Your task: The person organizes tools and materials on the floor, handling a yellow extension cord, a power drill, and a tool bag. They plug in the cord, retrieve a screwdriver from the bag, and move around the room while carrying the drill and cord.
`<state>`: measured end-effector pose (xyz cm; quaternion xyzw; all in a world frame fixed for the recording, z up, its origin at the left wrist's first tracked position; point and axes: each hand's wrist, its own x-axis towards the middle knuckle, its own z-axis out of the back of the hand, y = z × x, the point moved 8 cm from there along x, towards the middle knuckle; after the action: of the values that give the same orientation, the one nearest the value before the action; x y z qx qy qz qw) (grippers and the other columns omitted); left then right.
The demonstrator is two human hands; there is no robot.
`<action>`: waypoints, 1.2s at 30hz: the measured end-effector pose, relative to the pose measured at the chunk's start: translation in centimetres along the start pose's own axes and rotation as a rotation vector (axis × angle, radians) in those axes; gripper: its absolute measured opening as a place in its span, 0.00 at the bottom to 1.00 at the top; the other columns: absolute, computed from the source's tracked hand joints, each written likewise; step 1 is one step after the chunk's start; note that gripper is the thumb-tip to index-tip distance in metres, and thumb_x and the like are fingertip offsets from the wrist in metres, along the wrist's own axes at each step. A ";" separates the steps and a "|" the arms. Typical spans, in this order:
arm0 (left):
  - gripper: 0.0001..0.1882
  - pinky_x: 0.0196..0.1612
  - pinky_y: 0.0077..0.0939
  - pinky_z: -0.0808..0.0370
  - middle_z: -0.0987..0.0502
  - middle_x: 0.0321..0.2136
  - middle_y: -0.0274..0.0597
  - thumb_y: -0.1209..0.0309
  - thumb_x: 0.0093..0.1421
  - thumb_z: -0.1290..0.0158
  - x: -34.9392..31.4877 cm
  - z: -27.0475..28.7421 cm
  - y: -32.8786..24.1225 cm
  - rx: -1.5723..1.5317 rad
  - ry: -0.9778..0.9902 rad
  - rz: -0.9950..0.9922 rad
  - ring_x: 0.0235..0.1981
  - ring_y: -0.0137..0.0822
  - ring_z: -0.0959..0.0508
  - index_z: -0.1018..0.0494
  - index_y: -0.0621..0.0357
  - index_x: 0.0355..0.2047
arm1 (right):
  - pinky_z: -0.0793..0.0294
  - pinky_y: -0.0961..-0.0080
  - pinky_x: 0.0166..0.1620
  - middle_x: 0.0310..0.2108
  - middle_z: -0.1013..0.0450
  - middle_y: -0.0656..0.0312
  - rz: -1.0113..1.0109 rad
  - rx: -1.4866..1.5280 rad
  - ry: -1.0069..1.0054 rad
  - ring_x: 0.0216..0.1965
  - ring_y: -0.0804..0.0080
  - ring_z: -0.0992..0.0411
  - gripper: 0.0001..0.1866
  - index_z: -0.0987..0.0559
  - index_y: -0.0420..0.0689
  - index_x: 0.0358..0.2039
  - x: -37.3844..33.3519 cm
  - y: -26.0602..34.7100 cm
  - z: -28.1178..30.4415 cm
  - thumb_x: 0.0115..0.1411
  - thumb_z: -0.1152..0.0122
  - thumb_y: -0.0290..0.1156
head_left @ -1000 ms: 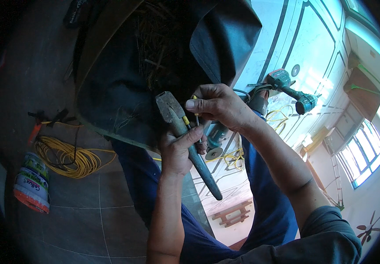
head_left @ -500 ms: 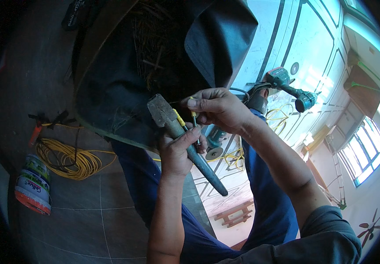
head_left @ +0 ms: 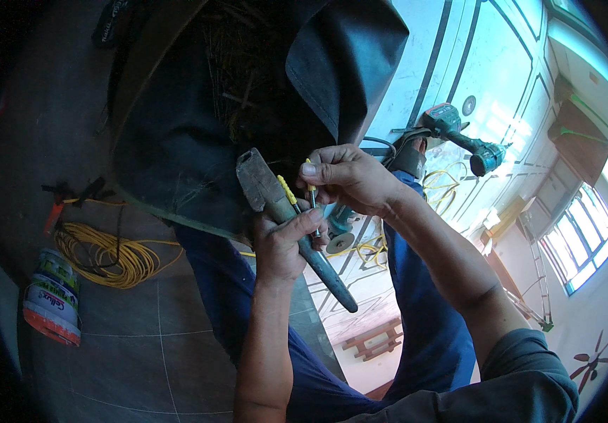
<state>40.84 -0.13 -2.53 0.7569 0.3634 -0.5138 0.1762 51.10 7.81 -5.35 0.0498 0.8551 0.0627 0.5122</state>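
My left hand (head_left: 286, 240) is closed around the handle of a hammer (head_left: 329, 275), whose worn, greyish head points up and to the left. Along with the hammer, the left fingers hold a screw in a yellow wall plug (head_left: 286, 190). A second screw with a yellow plug (head_left: 312, 190) stands nearly upright beside it. My right hand (head_left: 346, 176) pinches this second one at its yellow top, while its metal lower end reaches the left fingertips. Just beyond both hands, a large dark bag (head_left: 177, 141) gapes open, with a tangle of thin brownish pieces inside.
A green cordless drill (head_left: 459, 134) lies at the upper right, near a round disc (head_left: 469, 106). Below my right hand is an angle grinder (head_left: 339, 236). Coiled yellow cable (head_left: 110, 257) and paint buckets (head_left: 52, 299) are on the tiled floor at left.
My right fingers have shifted slightly on the second screw's yellow plug, which now shows more fully. The left hand keeps its hold on the hammer.
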 end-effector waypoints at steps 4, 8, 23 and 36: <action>0.08 0.26 0.24 0.25 0.23 0.21 0.37 0.68 0.58 0.37 -0.2 -1.0 -0.7 -0.118 0.035 0.022 0.21 0.30 0.21 0.24 0.58 0.33 | 0.29 0.81 0.34 0.33 0.21 0.62 0.065 0.167 0.126 0.29 0.80 0.27 0.14 0.18 0.40 0.39 -0.3 0.5 -0.8 0.68 0.38 0.40; 0.10 0.25 0.24 0.25 0.23 0.22 0.39 0.68 0.59 0.37 0.1 -0.2 1.1 -0.221 0.145 0.114 0.21 0.31 0.21 0.24 0.60 0.35 | 0.27 0.80 0.37 0.36 0.20 0.59 0.084 0.223 0.075 0.29 0.80 0.26 0.16 0.19 0.39 0.42 0.1 1.3 -0.1 0.71 0.44 0.40; 0.10 0.25 0.23 0.26 0.25 0.21 0.38 0.69 0.61 0.38 1.1 1.3 1.3 -0.174 0.014 0.065 0.20 0.30 0.24 0.26 0.60 0.37 | 0.34 0.78 0.31 0.28 0.24 0.62 -0.001 -0.070 -0.006 0.25 0.80 0.33 0.15 0.19 0.40 0.33 0.4 0.1 0.1 0.66 0.35 0.40; 0.14 0.23 0.23 0.31 0.31 0.19 0.34 0.63 0.61 0.37 0.6 -1.8 1.5 -0.315 0.220 0.147 0.19 0.30 0.27 0.29 0.56 0.30 | 0.37 0.83 0.29 0.24 0.30 0.71 0.026 -0.029 0.170 0.26 0.83 0.34 0.14 0.18 0.42 0.41 -0.9 1.8 -0.5 0.66 0.35 0.41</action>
<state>43.19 0.22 -2.47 0.7962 0.3998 -0.3507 0.2886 51.11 9.48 -4.04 0.0479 0.8937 0.0857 0.4377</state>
